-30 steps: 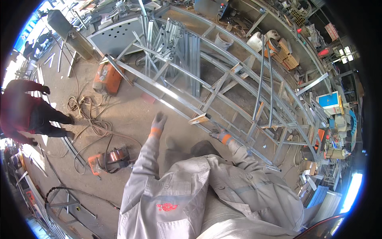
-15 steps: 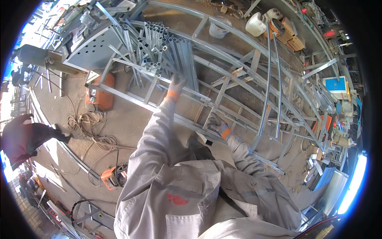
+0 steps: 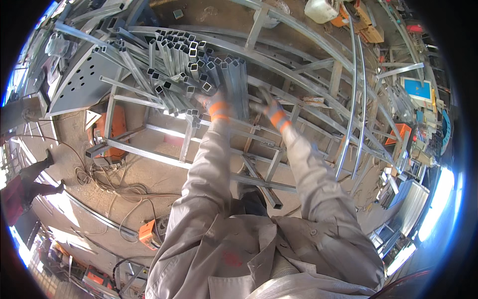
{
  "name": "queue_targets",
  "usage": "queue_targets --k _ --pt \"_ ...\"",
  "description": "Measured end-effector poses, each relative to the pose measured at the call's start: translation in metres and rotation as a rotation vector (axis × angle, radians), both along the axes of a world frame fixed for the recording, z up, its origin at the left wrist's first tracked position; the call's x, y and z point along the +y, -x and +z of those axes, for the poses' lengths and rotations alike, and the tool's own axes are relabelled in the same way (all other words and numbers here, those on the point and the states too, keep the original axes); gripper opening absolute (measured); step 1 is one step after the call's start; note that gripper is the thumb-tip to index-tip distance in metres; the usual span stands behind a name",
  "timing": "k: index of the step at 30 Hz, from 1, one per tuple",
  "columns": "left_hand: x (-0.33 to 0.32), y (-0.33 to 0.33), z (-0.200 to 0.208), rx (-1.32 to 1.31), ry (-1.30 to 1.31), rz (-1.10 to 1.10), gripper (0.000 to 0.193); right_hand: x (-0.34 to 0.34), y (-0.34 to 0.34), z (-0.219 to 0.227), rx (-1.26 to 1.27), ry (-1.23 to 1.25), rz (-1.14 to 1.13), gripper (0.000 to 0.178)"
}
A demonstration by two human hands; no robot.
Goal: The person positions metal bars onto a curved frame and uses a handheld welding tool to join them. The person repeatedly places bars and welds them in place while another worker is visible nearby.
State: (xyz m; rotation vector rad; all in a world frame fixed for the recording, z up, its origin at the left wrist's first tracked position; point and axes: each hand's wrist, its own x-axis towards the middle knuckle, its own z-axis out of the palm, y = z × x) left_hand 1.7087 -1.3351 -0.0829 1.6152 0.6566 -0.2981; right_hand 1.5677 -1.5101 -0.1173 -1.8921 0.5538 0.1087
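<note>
My left hand (image 3: pixel 208 101), in a grey work glove with an orange cuff, is at the near ends of a pile of square metal tubes (image 3: pixel 172 57). Its fingers are blurred and partly lost among the tubes, so a grip cannot be made out. To the right of the pile, my right hand (image 3: pixel 269 105) reaches over the metal frame, gloved, fingers apart and nothing in them. Below both forearms lies a ladder-like frame of welded square tube (image 3: pixel 164 156). A short tube (image 3: pixel 264 185) slants across its near side, beside my leg.
An orange machine (image 3: pixel 115 130) stands at the left, with coiled cables (image 3: pixel 117 187) on the floor. Long metal rails (image 3: pixel 352 99) and more framework extend to the right. A white jug (image 3: pixel 320 10) stands at the back. Another person (image 3: pixel 25 187) is at the far left.
My right hand has let go of the frame's crossbar and moved forward, toward the tube pile. The left hand has come off the frame's far rail to the tube ends. My view has shifted.
</note>
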Motion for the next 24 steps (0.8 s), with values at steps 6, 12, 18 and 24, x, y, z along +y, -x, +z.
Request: queue_targets --k 6,12,18,24 --pt "0.016 -0.013 -0.043 -0.095 0.053 0.001 0.128 -0.026 -0.138 -0.073 0.082 0.006 0.095 0.108" --pt "0.031 -0.013 -0.086 -0.027 -0.035 -0.173 0.123 -0.042 -0.173 -0.011 0.379 0.164 0.519 0.106" --pt "0.034 0.001 -0.103 -0.152 0.034 -0.221 0.089 -0.014 -0.159 0.004 0.226 -0.323 0.457 0.1" --pt "0.035 0.02 -0.089 -0.148 0.257 -0.424 0.08 -0.006 -0.097 0.001 0.11 -0.028 0.33 0.1"
